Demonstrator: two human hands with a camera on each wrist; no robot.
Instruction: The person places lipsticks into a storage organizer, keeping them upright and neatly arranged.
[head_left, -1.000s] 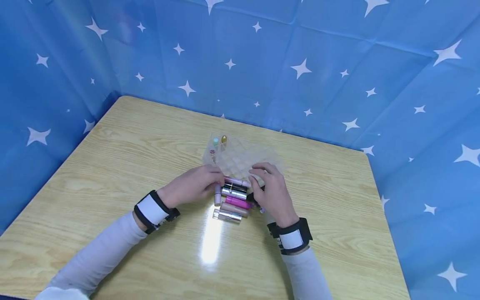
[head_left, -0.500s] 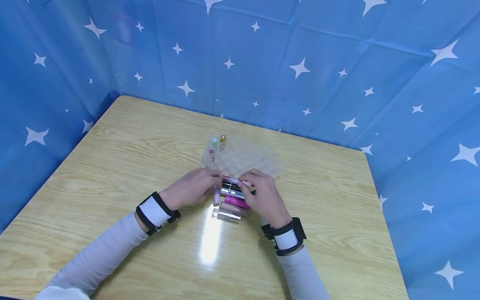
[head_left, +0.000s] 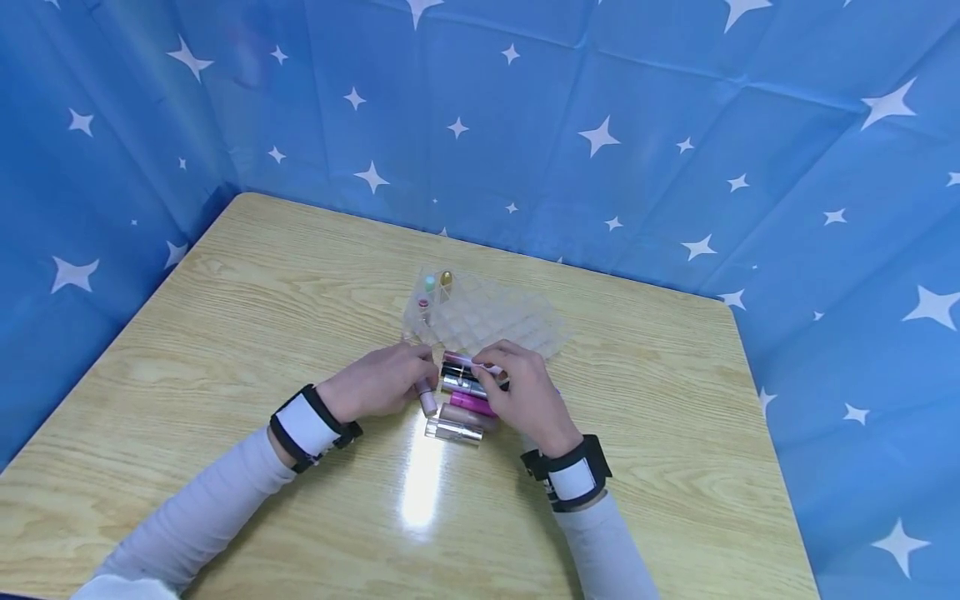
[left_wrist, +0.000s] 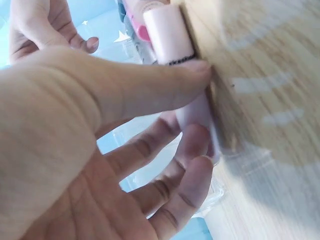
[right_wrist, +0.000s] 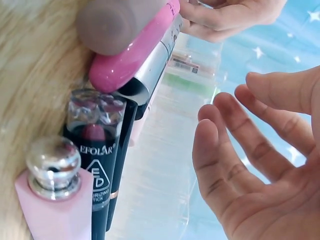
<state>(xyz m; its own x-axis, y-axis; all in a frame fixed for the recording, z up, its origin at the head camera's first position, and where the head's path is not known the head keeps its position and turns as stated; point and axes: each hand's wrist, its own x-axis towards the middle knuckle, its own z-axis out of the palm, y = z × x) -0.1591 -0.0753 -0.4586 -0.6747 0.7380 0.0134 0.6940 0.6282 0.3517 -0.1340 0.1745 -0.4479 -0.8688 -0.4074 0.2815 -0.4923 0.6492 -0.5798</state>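
Note:
My left hand pinches a pale pink cosmetic tube between thumb and fingers, low over the table. In the head view the tube's end points toward me, left of a row of cosmetics. That row includes a magenta tube, a brownish-pink tube and a silver tube. My right hand is over the row's right side, its loosely bent fingers holding nothing in the right wrist view. Below it there lie a black lipstick with a clear cap and a pink bottle with a silver ball top.
Just behind the row stands a clear quilted organizer. Its left compartments hold a teal-capped item, a gold-topped item and a dark-red-topped one. A blue star-patterned curtain borders the wooden table.
My right hand has come left over the row. My left hand has shifted slightly left and toward me, and the pale pink tube has swung to a slant, apart from the row.

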